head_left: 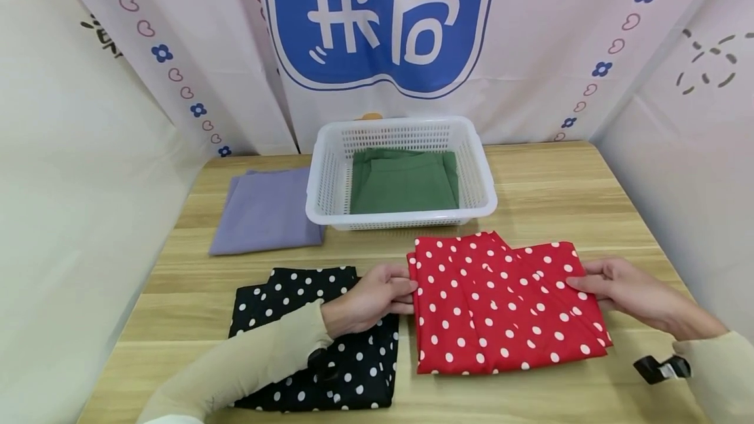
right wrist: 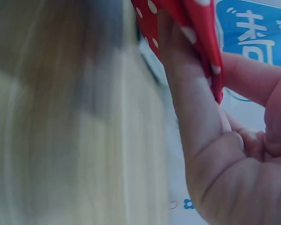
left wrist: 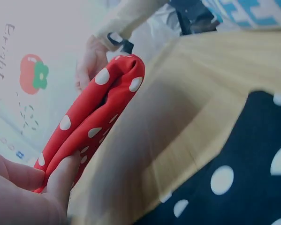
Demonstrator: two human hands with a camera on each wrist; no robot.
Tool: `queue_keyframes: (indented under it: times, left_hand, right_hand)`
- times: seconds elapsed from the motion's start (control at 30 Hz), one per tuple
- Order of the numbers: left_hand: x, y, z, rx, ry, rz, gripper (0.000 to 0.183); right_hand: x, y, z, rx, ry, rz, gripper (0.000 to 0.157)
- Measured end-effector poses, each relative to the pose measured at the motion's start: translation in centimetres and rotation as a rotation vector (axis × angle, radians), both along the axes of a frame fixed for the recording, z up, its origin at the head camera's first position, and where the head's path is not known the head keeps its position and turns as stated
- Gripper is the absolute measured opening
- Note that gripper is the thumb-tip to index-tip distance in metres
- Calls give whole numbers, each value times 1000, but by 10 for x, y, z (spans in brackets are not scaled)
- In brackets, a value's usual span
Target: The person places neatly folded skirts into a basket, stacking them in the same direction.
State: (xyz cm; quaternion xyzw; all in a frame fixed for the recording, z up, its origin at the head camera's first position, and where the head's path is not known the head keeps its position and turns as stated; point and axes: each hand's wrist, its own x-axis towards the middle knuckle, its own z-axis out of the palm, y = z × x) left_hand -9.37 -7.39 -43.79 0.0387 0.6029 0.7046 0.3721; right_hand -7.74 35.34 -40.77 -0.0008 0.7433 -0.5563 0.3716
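A folded red cloth with white dots (head_left: 506, 306) is held between both hands, raised off the table in the left wrist view. My left hand (head_left: 377, 296) pinches its left edge, thumb on one side and fingers on the other. At the opposite edge my right hand (head_left: 630, 293) grips it, with the thumb on top and fingers beneath. In the right wrist view the red cloth (right wrist: 201, 42) hangs between thumb and fingers. Under my left forearm lies a folded black cloth with white dots (head_left: 359, 371), partly covered by the arm.
A white plastic basket (head_left: 406, 220) stands at the back of the wooden table (head_left: 548, 195), with a folded green cloth (head_left: 412, 182) inside. Left of the basket lies a folded purple cloth (head_left: 268, 211), its right edge against or under the basket. Printed curtains (head_left: 518, 51) hang behind.
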Motion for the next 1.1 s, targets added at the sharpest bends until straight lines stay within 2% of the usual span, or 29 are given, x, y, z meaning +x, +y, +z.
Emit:
queue_keyframes:
  times: [0.1,0.3,0.4,0.5,0.6,0.7,0.83,0.97,1.1]
  left_hand:
    - [8,-9,14,26,17,-8,29]
    - [17,-29,49,78,43,13,36]
    - [14,-40,67,107,81,46,39]
    - [4,-50,80,122,125,92,39]
    - [-11,-64,88,116,160,157,39]
    - [-32,-77,90,75,179,235,39]
    - [-67,-89,88,15,181,367,37]
    - [-102,-98,85,-17,191,475,35]
    - [-135,-104,83,-112,219,524,36]
  right_hand:
    - [4,-2,10,-31,-8,6,57]
    - [3,-10,31,-90,10,28,35]
    - [-3,-20,44,-100,45,33,31]
    - [-13,-33,57,-67,80,1,33]
    - [-32,-52,65,-40,114,-66,42]
    - [-56,-72,66,-78,134,-120,46]
    - [-91,-96,66,-163,123,-185,48]
    - [-123,-116,71,-197,119,-265,58]
    - [-150,-131,73,-199,135,-301,63]
